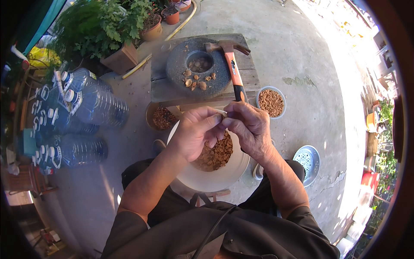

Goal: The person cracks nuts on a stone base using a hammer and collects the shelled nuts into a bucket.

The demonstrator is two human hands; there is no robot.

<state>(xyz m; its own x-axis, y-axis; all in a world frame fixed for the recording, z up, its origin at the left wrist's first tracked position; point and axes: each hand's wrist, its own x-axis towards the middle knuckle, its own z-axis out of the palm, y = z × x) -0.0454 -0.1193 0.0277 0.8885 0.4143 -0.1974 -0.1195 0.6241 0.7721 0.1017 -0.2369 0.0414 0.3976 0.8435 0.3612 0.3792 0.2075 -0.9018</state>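
Note:
My left hand point(196, 131) and my right hand point(251, 127) meet fingertip to fingertip above a wide white basin point(190, 179). They pinch a small brownish piece point(223, 114), perhaps a nut or shell, mostly covered by the fingers. Many brown shell pieces point(216, 157) lie in the basin. Beyond it, a round grey stone mortar point(176, 76) sits on a low wooden bench point(158, 92). Cracked shells and pits point(202, 85) rest on its rim, and more lie in its hollow. A claw hammer point(235, 72) with an orange and black handle leans across the mortar's right side.
A round tub point(272, 103) of brown kernels stands right of the bench. At left sits a bowl point(150, 117) of darker pieces. A perforated metal dish point(306, 165) lies by my right knee. Large plastic bottles point(100, 105), potted plants point(121, 60) and a yellow hose point(181, 27) line the left.

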